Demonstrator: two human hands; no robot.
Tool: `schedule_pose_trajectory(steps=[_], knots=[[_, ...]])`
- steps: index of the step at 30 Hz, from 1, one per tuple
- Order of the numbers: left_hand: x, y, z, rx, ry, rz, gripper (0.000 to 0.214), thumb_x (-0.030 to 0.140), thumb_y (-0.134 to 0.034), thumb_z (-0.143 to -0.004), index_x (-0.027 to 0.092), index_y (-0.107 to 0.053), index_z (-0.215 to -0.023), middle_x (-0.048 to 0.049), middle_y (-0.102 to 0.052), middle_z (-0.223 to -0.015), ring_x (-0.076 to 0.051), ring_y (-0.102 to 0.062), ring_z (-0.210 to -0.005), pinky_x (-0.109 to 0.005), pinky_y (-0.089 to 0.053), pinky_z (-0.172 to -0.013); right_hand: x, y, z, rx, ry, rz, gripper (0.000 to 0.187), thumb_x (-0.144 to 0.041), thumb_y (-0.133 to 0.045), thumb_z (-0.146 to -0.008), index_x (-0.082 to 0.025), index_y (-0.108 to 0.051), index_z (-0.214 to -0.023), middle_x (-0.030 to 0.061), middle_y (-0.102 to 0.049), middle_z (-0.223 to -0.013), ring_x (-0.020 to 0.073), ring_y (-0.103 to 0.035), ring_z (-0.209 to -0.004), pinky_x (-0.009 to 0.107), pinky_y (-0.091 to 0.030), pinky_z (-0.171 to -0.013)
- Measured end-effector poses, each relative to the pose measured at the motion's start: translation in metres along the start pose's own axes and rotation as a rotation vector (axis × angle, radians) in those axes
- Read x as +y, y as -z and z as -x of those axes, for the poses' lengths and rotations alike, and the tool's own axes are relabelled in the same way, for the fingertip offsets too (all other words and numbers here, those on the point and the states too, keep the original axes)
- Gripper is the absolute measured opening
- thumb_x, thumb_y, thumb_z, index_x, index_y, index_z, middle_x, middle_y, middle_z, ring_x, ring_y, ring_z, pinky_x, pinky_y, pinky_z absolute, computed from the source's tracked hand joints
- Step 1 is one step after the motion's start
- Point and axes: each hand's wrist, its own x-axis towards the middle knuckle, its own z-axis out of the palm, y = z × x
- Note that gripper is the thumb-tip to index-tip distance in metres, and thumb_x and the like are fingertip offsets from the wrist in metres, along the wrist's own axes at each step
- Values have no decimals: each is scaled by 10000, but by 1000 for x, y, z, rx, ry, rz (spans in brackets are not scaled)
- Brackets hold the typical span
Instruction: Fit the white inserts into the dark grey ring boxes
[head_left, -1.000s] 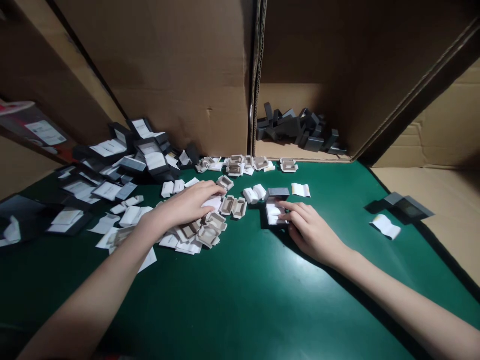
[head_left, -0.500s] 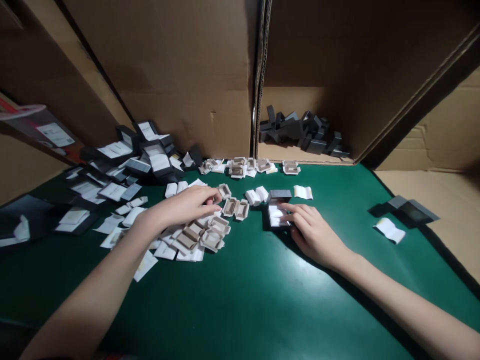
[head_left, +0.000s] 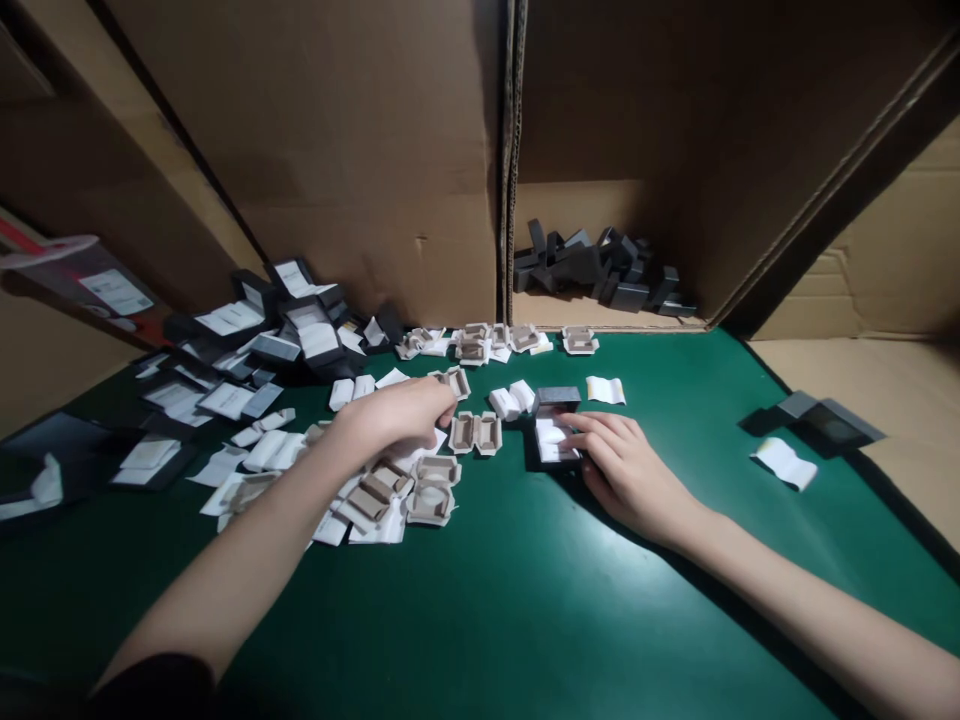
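My left hand (head_left: 409, 410) is bent down over a heap of folded cardboard inserts (head_left: 369, 502) and white papers, left of centre. Its fingers are curled and their tips are hidden, so what they hold is unclear. Just beside them lies a cardboard insert (head_left: 457, 382). My right hand (head_left: 621, 462) holds the near right side of a small black box (head_left: 556, 400), which stands on the table with its lid up. The index and middle fingers reach over onto the white lining (head_left: 549, 436) inside. The thumb is lower, at the box's outer side.
Open black boxes with white papers (head_left: 315, 338) are piled at the left. More black boxes (head_left: 630, 296) lie inside a big cardboard carton (head_left: 607, 215) behind. Inserts (head_left: 580, 341) line the green table's (head_left: 525, 600) back edge. A white slip (head_left: 784, 463) and black box parts (head_left: 836, 428) are at right.
My left hand has shifted slightly right and its fingers have curled down toward the inserts. My right hand and the black box stay together, nearly in place. The view has tilted slightly.
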Motion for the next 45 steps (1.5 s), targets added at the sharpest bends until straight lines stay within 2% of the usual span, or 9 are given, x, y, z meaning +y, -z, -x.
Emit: schedule_pose_trajectory(steps=[3, 8, 13, 17, 21, 27, 31, 36, 45], knots=[[-1, 15, -3, 37, -86, 21, 47, 172, -552, -715, 179, -574, -674, -31, -591, -660, -140, -530, -518, -250, -364, -474, -1, 1, -1, -4, -10, -13, 381, 27, -410, -729, -180, -499, -1037, 107, -538, -1300, 253, -472, -1175, 461, -425, -922], [10, 27, 13, 486, -329, 87, 177, 295, -508, -875, 162, -613, -825, -52, -629, -842, -154, -579, -729, -266, -444, -627, -2, 3, -1, 58, 34, -26, 338, -19, -430, -797, -178, -521, -1081, 140, -500, -1331, 275, -435, -1236, 477, -424, -940], [53, 2, 15, 776, -619, 67, 136, 154, -467, -901, 132, -593, -858, -74, -617, -935, -144, -595, -802, -253, -496, -656, -4, 8, 2, 255, 116, -202, 293, -51, -490, -820, -205, -521, -1067, 118, -609, -1136, 224, -578, -1029, 399, -475, -821], [76, -32, 3, 944, -796, -28, 157, 77, -432, -898, 129, -575, -857, -95, -621, -959, -158, -609, -855, -235, -508, -641, -3, 12, 5, 265, 18, -497, 290, -126, -533, -840, -221, -506, -1113, 61, -637, -935, 179, -611, -845, 327, -500, -733], [84, -59, -6, 969, -824, 119, 154, 54, -467, -881, 135, -526, -997, -112, -599, -1032, -177, -614, -951, -257, -533, -739, -3, 11, 4, 256, -294, -897, 270, -219, -616, -831, -238, -517, -1081, 13, -634, -811, 143, -601, -735, 284, -503, -688], [87, -78, -14, 945, -766, 316, 510, 17, -504, -844, 162, -292, -1286, -202, -351, -1377, -257, -381, -1320, -430, -460, -1005, 0, 4, -1, 299, -612, -1306, 206, -278, -718, -753, -215, -630, -928, -1, -623, -759, 107, -567, -654, 244, -474, -624], [88, -80, -16, 958, -678, 361, 628, 50, -539, -837, 184, -221, -1362, -201, -199, -1467, -287, -203, -1405, -512, -354, -1089, 5, 6, -5, 413, -706, -1474, 172, -268, -746, -713, -214, -674, -859, -9, -619, -760, 86, -540, -628, 224, -460, -606], [87, -85, -20, 857, -544, 396, 784, 106, -594, -823, 180, -111, -1436, -185, -103, -1523, -297, -110, -1428, -542, -255, -1136, 10, 12, -9, 453, -804, -1687, 264, -219, -767, -668, -207, -702, -924, -6, -631, -783, 70, -528, -636, 199, -458, -619], [87, -85, -23, 865, -488, 413, 767, 103, -553, -846, 207, -97, -1454, -152, -88, -1533, -291, -130, -1425, -509, -296, -1129, 11, 14, -10, 439, -817, -1731, 94, -186, -734, -670, -147, -687, -741, 19, -615, -711, 91, -535, -648, 212, -460, -645]])
